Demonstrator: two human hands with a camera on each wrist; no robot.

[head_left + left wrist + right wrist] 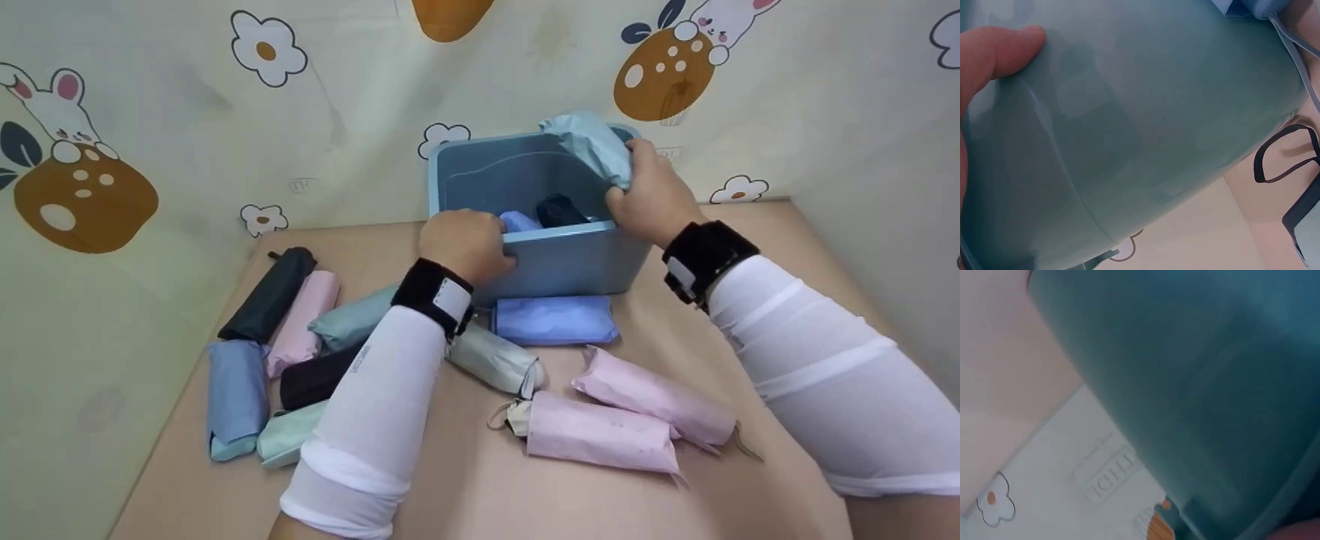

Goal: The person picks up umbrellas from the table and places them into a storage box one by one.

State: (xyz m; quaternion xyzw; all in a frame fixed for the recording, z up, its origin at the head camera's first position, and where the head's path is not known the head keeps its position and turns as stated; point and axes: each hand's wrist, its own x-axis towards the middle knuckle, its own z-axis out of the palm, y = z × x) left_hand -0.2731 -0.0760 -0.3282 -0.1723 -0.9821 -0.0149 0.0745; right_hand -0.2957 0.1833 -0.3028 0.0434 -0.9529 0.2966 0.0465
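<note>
Ten bundles [555, 321] lie outside one bin [570, 264], two visible inside; left hand [466, 244] grips its eight-o'clock rim [559, 231], right hand [660, 196] grasps one pale-blue bundle [591, 144] at two o'clock.

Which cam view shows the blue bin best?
Head: the blue bin shows opening, inside and front wall, though left hand and right hand cover parts. Both wrist views give only cropped close-ups, mostly wall.
</note>
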